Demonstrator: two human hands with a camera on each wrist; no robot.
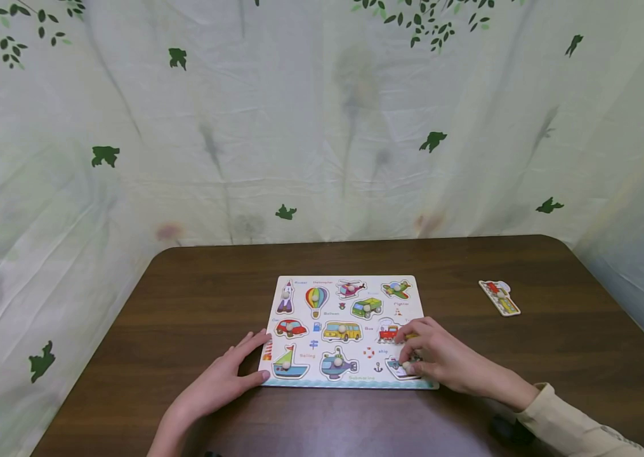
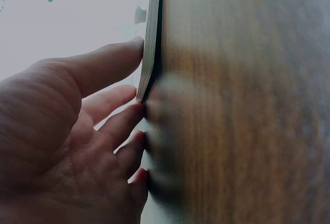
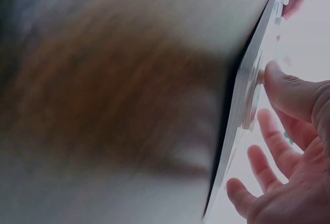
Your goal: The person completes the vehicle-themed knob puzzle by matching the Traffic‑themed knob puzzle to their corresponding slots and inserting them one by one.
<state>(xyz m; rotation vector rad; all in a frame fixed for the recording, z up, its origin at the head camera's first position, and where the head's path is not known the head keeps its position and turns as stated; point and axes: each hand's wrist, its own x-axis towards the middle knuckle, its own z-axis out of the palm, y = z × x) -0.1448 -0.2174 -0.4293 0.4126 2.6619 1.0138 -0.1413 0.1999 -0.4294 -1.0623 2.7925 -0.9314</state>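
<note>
A wooden knob puzzle board (image 1: 367, 383) lies on the table, with vehicle pieces such as a yellow bus (image 1: 341, 331), a submarine (image 1: 339, 364) and a sailboat (image 1: 289, 365). At its lower right corner my right hand (image 1: 450, 358) pinches the small knob of the ship piece (image 1: 394, 369) between thumb and index finger. In the right wrist view this piece (image 3: 251, 103) sits slightly proud of the board, the other fingers spread beside it. My left hand (image 1: 221, 381) rests with extended fingers and thumb against the board's left edge. The red train (image 1: 387, 334) is partly covered by my right fingers.
A loose puzzle piece (image 1: 501, 299) with red and yellow parts lies on the brown table (image 1: 202, 298), right of the board. Behind the table hangs a pale curtain (image 1: 299, 139) with leaf prints. A dark object (image 1: 510, 431) shows under the right sleeve.
</note>
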